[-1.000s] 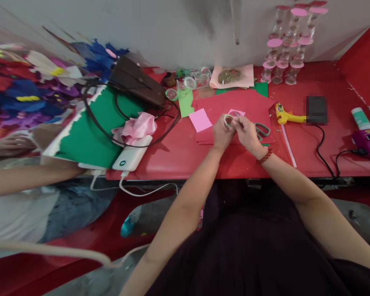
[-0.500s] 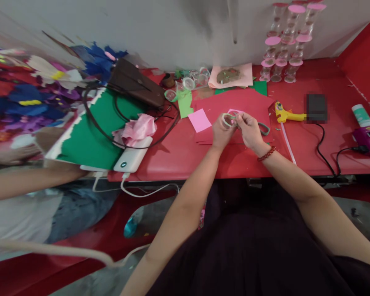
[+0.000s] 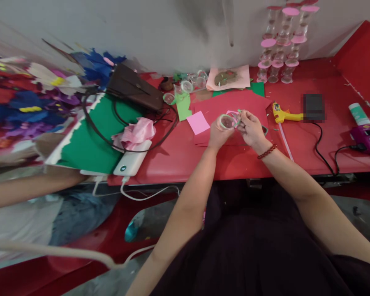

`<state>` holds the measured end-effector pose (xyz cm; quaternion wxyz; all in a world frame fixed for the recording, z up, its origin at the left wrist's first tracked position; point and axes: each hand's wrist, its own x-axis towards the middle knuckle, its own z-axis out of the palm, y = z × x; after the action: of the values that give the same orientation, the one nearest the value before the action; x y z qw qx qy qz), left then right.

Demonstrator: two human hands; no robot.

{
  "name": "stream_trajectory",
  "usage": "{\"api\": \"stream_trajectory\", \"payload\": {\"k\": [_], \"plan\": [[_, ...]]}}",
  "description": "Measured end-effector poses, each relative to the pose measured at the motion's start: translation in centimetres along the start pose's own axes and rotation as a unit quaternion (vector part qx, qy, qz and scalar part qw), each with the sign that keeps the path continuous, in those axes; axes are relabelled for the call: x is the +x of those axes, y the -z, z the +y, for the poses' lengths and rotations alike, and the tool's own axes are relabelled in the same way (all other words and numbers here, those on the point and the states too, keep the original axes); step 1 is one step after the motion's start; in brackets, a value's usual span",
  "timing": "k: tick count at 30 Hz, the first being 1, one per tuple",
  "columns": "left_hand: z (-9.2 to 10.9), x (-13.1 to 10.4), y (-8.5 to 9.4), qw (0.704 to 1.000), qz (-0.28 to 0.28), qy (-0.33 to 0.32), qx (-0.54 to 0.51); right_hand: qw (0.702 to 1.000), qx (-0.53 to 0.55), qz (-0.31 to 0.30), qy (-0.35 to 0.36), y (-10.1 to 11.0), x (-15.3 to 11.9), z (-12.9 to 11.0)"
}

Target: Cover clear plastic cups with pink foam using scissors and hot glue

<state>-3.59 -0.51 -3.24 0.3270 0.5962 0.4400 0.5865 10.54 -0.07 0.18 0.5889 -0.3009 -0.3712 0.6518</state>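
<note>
My left hand (image 3: 218, 132) is wrapped round a small clear plastic cup (image 3: 227, 121) whose round mouth, edged in green, faces up. Close beside it, my right hand (image 3: 251, 128), with a red bead bracelet (image 3: 267, 151) at the wrist, has its fingers pinched at the cup's right side. A bit of green shows at those fingertips, too small to name. Beneath both hands lie red sheets (image 3: 243, 100) and a pink paper square (image 3: 198, 122). A grey-green loop (image 3: 265, 130), perhaps a scissor handle, shows partly behind my right hand.
Right of the sheets lies a yellow glue gun (image 3: 285, 114) with a glue stick (image 3: 285, 142). Stacked clear cups with pink discs (image 3: 277, 61) stand by the wall. To the left are a brown bag (image 3: 135, 88), a white power bank (image 3: 132, 158) and a co-worker's arm (image 3: 33, 185).
The cup in my left hand has tipped so that its mouth shows more fully. My right fingers have shifted slightly right and up from the rim, and the view has moved a little.
</note>
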Motion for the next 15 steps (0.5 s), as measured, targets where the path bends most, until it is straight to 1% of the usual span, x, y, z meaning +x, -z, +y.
{"api": "stream_trajectory", "payload": {"k": [3, 6, 12, 15], "plan": [[-0.1, 0.1, 0.5, 0.999, -0.018, 0.022, -0.032, 0.998, -0.011, 0.038, 0.042, 0.7, 0.7, -0.4], [-0.4, 0.3, 0.8, 0.999, 0.008, 0.023, -0.042, 0.996, -0.033, 0.05, 0.062, 1.0, 1.1, -0.4], [-0.9, 1.1, 1.5, 0.995, 0.09, 0.002, -0.032, 0.995, -0.096, -0.013, 0.02, -0.1, -0.2, 0.2], [-1.2, 1.5, 2.3, 0.992, 0.128, -0.003, -0.015, 0.991, -0.134, -0.019, 0.017, -0.2, -0.8, 0.3]]}}
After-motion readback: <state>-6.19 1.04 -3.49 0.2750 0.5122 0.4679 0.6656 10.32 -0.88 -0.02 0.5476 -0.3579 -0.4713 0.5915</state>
